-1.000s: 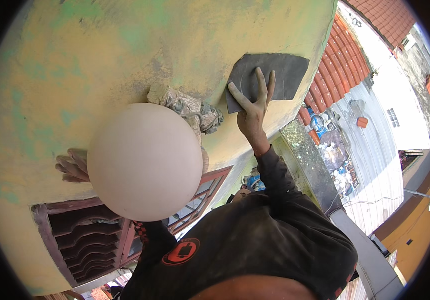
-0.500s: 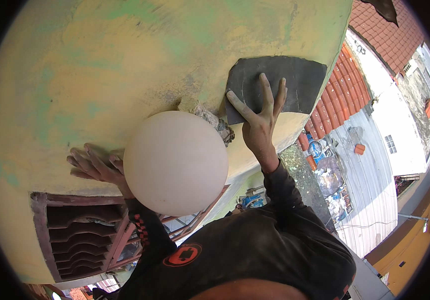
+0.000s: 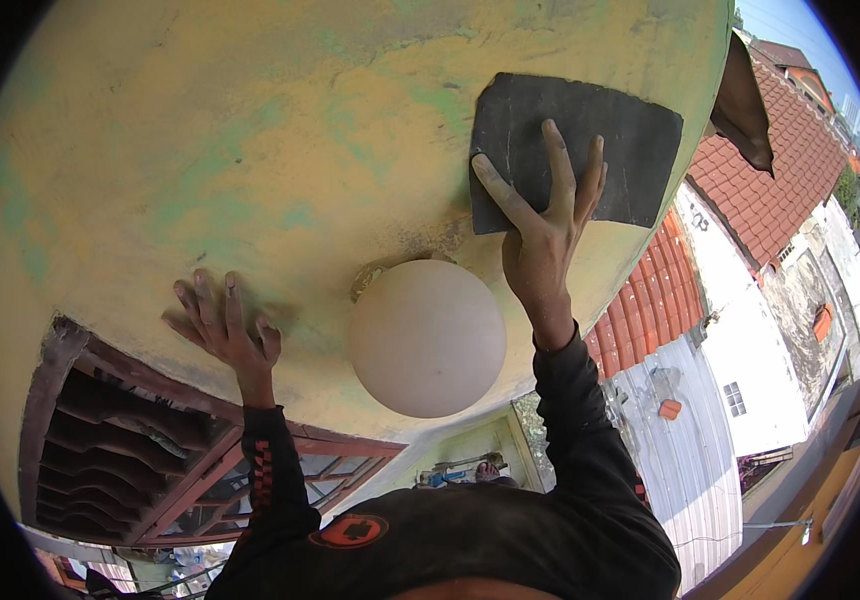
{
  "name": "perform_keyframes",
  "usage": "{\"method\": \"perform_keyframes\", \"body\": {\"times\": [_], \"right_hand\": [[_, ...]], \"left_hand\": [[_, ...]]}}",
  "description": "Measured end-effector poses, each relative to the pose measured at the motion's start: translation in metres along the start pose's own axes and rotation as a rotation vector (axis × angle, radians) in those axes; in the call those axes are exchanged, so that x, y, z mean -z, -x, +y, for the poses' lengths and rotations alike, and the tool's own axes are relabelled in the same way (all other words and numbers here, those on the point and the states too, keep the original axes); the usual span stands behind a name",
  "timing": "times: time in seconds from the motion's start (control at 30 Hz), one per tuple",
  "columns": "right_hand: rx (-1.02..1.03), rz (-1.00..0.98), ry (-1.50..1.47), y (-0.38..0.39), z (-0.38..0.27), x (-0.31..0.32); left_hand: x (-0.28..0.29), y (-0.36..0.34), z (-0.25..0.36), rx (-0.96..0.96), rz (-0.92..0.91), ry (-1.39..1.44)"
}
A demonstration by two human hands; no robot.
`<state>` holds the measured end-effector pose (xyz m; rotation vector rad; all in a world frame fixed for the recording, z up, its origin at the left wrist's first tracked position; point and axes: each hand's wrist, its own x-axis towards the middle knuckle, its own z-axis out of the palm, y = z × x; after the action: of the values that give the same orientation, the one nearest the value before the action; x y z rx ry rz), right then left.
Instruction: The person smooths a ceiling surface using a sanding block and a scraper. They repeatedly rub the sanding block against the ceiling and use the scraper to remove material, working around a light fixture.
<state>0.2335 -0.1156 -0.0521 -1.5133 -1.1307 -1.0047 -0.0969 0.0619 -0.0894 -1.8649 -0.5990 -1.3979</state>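
Note:
My right hand (image 3: 543, 225) lies spread on a dark grey sheet that looks like sandpaper (image 3: 625, 150). Its fingers are stretched apart and press the sheet flat against the yellow-green wall (image 3: 250, 110). To the left, my left hand (image 3: 225, 325) rests on the same wall with its fingers spread, holding nothing. Between my two arms a round white lamp globe (image 3: 428, 340) sticks out from the wall, hiding part of its mount. Neither hand touches the globe.
Below my left hand is a reddish-brown window frame (image 3: 160, 375) with louvred slats and panes. Down at right lie a corrugated metal roof (image 3: 685, 440) and red tiled roofs (image 3: 650, 285). A dark brown jagged piece (image 3: 745, 110) hangs past the wall's right edge.
The view has shifted, so the globe appears smaller and farther right. My right hand and the sheet appear higher and further right. My left hand, formerly partly behind the globe, now shows fully.

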Motion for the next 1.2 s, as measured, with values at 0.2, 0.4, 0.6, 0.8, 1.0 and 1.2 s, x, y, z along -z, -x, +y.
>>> {"method": "perform_keyframes", "body": {"times": [0.2, 0.4, 0.6, 0.8, 1.0, 1.2], "right_hand": [[0.047, -0.067, 0.104, -0.015, -0.015, 0.01], [0.125, 0.008, 0.06, -0.061, -0.031, 0.012], [0.048, 0.052, 0.031, -0.028, -0.016, -0.002], [0.063, 0.052, 0.08, -0.017, -0.009, -0.006], [0.095, 0.012, 0.047, -0.06, -0.036, 0.002], [0.075, 0.058, 0.012, -0.053, -0.03, 0.004]], "left_hand": [[0.005, 0.002, 0.0, 0.063, -0.009, 0.046], [0.009, 0.0, 0.002, 0.08, -0.009, 0.078], [0.007, -0.001, 0.005, 0.087, -0.022, 0.099], [0.006, 0.003, 0.005, 0.09, -0.023, 0.109], [0.013, 0.001, 0.002, 0.089, -0.053, 0.076], [0.009, -0.002, 0.005, 0.048, -0.04, 0.072]]}}
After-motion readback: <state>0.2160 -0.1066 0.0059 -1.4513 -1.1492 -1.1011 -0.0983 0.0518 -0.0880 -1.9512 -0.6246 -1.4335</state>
